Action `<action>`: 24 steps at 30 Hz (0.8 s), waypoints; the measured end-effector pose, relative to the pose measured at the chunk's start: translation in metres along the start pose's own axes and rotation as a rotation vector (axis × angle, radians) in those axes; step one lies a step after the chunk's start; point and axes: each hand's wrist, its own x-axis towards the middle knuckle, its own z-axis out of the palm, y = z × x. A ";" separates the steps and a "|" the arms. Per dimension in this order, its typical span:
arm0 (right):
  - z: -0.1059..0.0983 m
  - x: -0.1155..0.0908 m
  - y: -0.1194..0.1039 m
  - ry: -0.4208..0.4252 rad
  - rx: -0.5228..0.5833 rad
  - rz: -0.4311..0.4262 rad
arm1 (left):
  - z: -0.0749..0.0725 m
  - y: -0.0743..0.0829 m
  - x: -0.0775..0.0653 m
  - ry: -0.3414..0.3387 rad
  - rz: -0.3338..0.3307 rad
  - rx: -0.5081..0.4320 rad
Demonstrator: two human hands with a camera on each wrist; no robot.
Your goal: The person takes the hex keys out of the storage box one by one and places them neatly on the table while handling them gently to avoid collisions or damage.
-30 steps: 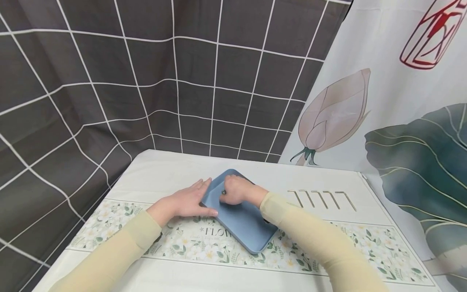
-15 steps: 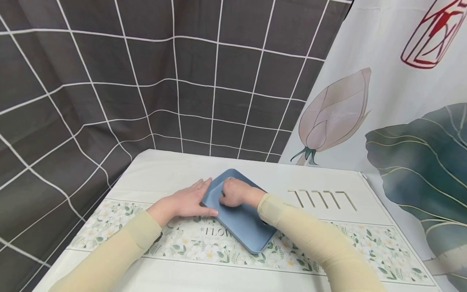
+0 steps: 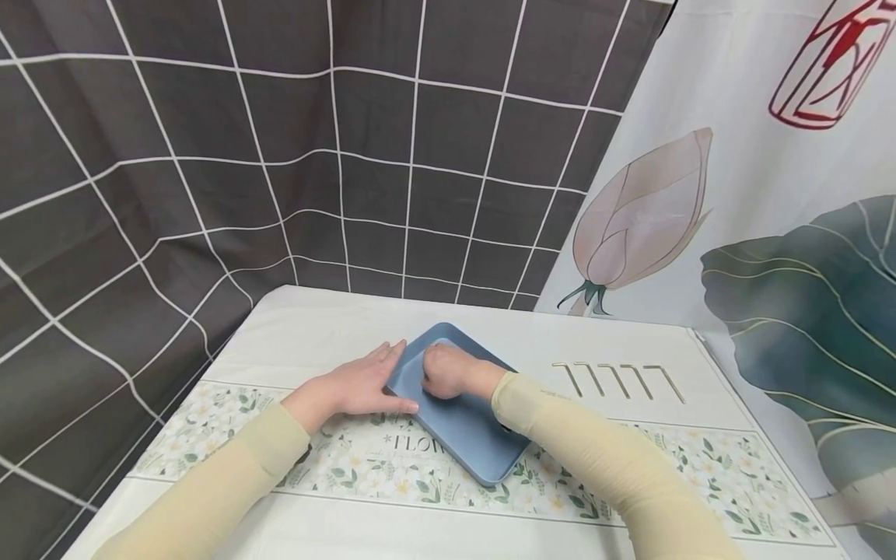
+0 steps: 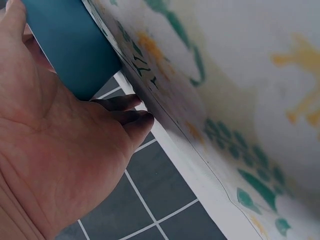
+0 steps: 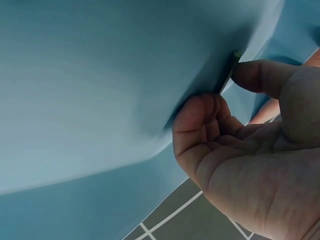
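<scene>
A blue rectangular tray (image 3: 483,443) lies at a slant on the white, flower-printed table cover. My left hand (image 3: 364,385) rests against its left corner, fingers straight and thumb spread along the near side. Inside the tray, toward its far end, my right hand (image 3: 448,372) is curled low over the bottom. In the right wrist view, thumb and fingers pinch a slim dark hex key (image 5: 230,70) with a brass-coloured end, close to the tray floor. Most of this key is hidden by the fingers. Several brass-coloured L-shaped hex keys (image 3: 614,381) lie in a row to the right.
The table cover (image 3: 336,311) has a floral band with lettering across it. A dark curtain with white grid lines (image 3: 378,187) hangs behind and to the left; a white flower-printed curtain (image 3: 630,218) hangs at the right.
My right hand has shifted very slightly to the left and turned a little, so the end of the key no longer shows in the head view. My left hand and the tray stay put.
</scene>
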 end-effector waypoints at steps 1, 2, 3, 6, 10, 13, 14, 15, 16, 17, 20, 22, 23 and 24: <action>0.000 0.000 0.000 0.002 -0.005 -0.002 | 0.000 0.000 0.000 0.001 0.001 0.001; 0.000 0.000 0.000 0.004 -0.011 -0.004 | 0.000 0.000 0.000 0.002 0.003 0.001; 0.001 0.000 -0.001 0.004 -0.018 -0.004 | 0.000 0.000 0.000 0.003 0.005 0.000; 0.001 -0.001 -0.001 0.006 -0.034 -0.001 | 0.000 0.000 0.000 0.005 0.008 -0.003; 0.002 -0.001 0.000 0.003 -0.045 -0.006 | 0.000 -0.001 0.000 0.010 0.011 -0.002; 0.002 0.000 0.000 0.001 -0.050 -0.011 | 0.000 -0.001 0.001 0.010 0.011 -0.002; 0.002 0.000 0.000 -0.002 -0.050 -0.011 | 0.001 -0.001 0.001 0.009 0.011 -0.002; 0.002 0.000 0.000 -0.002 -0.050 -0.011 | 0.001 -0.001 0.001 0.007 0.010 -0.002; 0.002 0.000 0.000 -0.003 -0.048 -0.010 | 0.001 -0.001 0.001 0.005 0.009 -0.001; 0.002 0.000 0.000 -0.004 -0.047 -0.011 | 0.001 -0.001 0.001 0.003 0.009 0.001; 0.001 0.000 0.001 -0.001 -0.041 -0.018 | 0.001 -0.001 0.001 0.002 0.006 0.005; 0.001 0.000 0.001 0.006 -0.038 -0.030 | 0.001 -0.001 0.001 0.001 0.003 0.006; 0.001 0.000 0.002 0.011 -0.034 -0.036 | 0.001 -0.001 0.001 0.001 0.002 0.006; 0.001 -0.001 0.002 0.016 -0.031 -0.042 | 0.001 -0.001 0.001 0.001 0.000 0.005</action>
